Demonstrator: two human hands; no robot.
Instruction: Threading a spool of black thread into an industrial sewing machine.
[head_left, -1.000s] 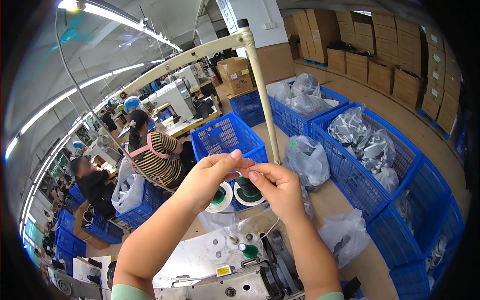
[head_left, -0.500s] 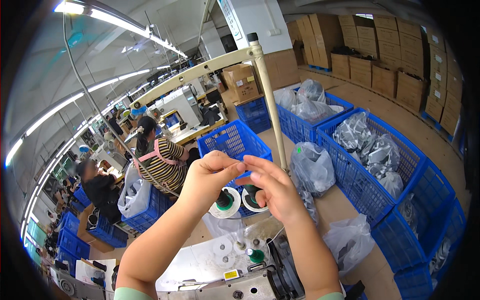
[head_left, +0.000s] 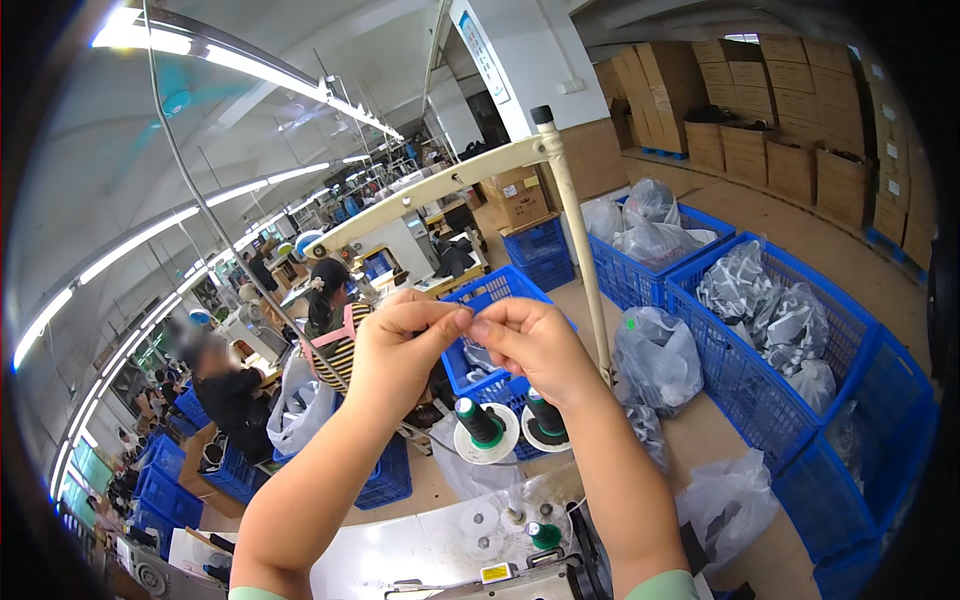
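Both my hands are raised in front of the thread stand, above a sewing machine (head_left: pixel 533 582). My left hand (head_left: pixel 402 338) is closed in a pinch, thumb against fingers. Fingertip to fingertip with it, my right hand (head_left: pixel 530 345) pinches too. Whatever lies between the fingertips is too fine to make out. Just below the hands, a dark green thread cone (head_left: pixel 484 428) and a black-looking thread cone (head_left: pixel 546 414) stand on white discs. A small green spool (head_left: pixel 543 536) sits on the machine table (head_left: pixel 390 545).
The stand's cream crossbar (head_left: pixel 430 194) and post (head_left: pixel 580 240) rise beyond my hands. Blue crates (head_left: pixel 735 400) with bagged pieces line the right, near a plastic bag (head_left: pixel 655 360). A person in a striped top (head_left: pixel 337 360) sits ahead left; cartons (head_left: pixel 790 90) stack behind.
My right hand's spread fingers have closed into a pinch against my left fingertips. The view has shifted, so the surroundings sit further right and the thread cones show more fully.
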